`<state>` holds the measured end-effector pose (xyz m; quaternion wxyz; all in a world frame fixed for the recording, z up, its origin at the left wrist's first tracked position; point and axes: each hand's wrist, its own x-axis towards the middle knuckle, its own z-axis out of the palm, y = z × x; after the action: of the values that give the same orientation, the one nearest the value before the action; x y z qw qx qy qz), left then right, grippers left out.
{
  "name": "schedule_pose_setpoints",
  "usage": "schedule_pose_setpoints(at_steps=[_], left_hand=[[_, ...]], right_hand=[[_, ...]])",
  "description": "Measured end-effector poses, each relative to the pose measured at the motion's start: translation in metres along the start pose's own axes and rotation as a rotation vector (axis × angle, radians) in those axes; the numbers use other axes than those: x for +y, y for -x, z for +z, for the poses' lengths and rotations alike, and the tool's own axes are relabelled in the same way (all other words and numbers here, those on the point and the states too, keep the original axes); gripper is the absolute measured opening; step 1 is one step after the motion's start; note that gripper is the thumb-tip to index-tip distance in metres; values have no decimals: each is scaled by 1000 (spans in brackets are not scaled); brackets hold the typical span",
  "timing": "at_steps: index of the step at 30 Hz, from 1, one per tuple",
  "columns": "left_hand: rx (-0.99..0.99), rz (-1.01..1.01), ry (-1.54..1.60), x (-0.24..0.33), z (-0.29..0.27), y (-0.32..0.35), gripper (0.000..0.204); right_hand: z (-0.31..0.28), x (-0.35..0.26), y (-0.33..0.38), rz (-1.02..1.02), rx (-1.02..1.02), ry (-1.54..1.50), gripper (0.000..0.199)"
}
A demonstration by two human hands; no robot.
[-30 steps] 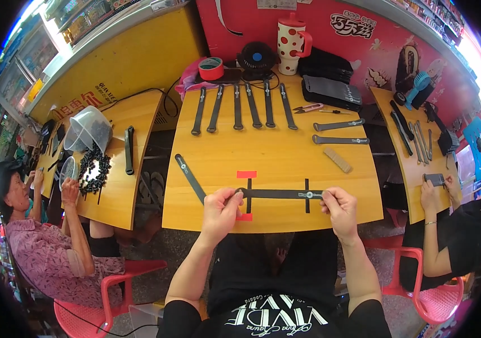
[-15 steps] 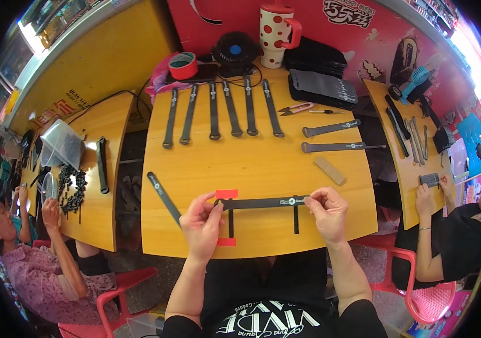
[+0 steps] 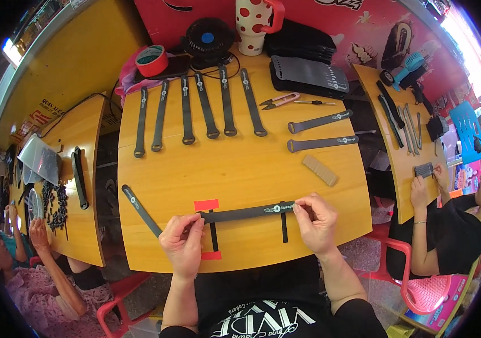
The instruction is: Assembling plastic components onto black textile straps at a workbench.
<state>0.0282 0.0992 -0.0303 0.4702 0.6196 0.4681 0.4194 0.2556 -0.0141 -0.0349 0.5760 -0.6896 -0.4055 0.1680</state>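
A dark grey strap (image 3: 247, 213) with a pale printed mark near its right end is stretched level between my two hands, close to the table's near edge. My left hand (image 3: 181, 241) pinches its left end between thumb and fingers. At the other end, my right hand (image 3: 316, 223) pinches the strap's tip. Beneath it, two narrow black strips, one on the left (image 3: 214, 236) and one on the right (image 3: 285, 226), run across the wooden table (image 3: 223, 163). Red tape (image 3: 206, 204) lies above the left strip, with another red piece (image 3: 211, 256) below. One more strap (image 3: 141, 209) lies slantwise beside my left hand.
Several similar straps (image 3: 188, 112) lie in a row at the back; two more (image 3: 322, 143) lie at right near a tan ribbed block (image 3: 319, 170). Thread snips (image 3: 280, 101), a fan (image 3: 209, 42) and a spotted tumbler (image 3: 250, 28) stand or lie beyond. People sit at both side tables.
The whole view has shifted, so the table appears further left and its near part lower. Both hands keep their pinch on the strap.
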Motion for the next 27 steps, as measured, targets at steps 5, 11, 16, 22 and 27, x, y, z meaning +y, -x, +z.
schedule_pose_setpoints(at_steps=[5, 11, 16, 22, 27], left_hand=[[-19, 58, -43, -10, -5, 0, 7], [1, -21, 6, -1, -1, -2, 8], [-3, -31, 4, -1, -3, -1, 9], [6, -50, 37, -2, -2, -1, 10], [14, -71, 16, 0, -1, -2, 11]], right_hand=[[5, 1, -2, -154, 15, 203, 7], [7, -2, -3, -165, 18, 262, 8], [6, -3, -3, -154, 5, 266, 9], [5, -4, -4, -134, -4, 285, 12], [7, -1, -4, -133, 14, 281, 11]])
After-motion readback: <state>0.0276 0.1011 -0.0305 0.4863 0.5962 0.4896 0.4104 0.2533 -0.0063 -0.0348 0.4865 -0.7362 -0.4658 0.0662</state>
